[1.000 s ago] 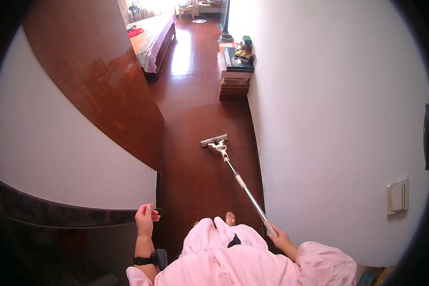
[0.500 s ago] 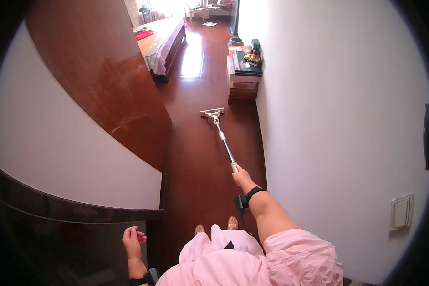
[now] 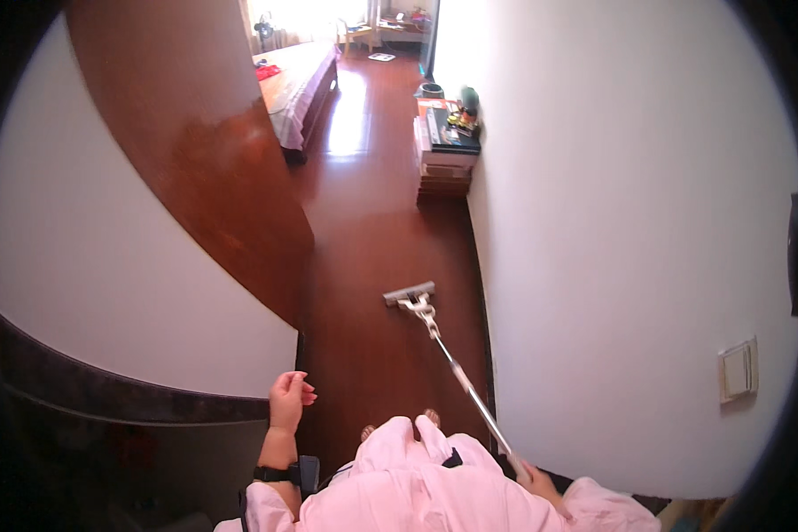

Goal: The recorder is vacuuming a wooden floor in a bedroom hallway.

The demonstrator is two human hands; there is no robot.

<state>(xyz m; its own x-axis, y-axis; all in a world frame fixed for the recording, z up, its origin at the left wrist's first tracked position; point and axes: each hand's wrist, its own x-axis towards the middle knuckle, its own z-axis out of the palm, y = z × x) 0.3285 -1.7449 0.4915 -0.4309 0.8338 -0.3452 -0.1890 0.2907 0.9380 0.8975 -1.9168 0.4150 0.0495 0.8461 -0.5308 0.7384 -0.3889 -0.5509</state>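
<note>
A sponge mop with a flat, pale head and a slim metal pole slants across the dark red floor in front of me. Its head rests on the floor in the passage. My right hand is closed round the upper end of the pole, low at my right side. My left hand is raised near the end of the dark ledge, its fingers loosely curled and slightly apart, with nothing in it. Both feet show just beyond my pink clothing.
A stack of boxes with small items on top stands against the white right wall. Left are a brown wooden door and a dark ledge. A bed stands farther ahead; a light switch is at right.
The mop head has come back toward me along the floor. My right hand has drawn the pole down to my side. My left hand has risen and moved slightly right.
</note>
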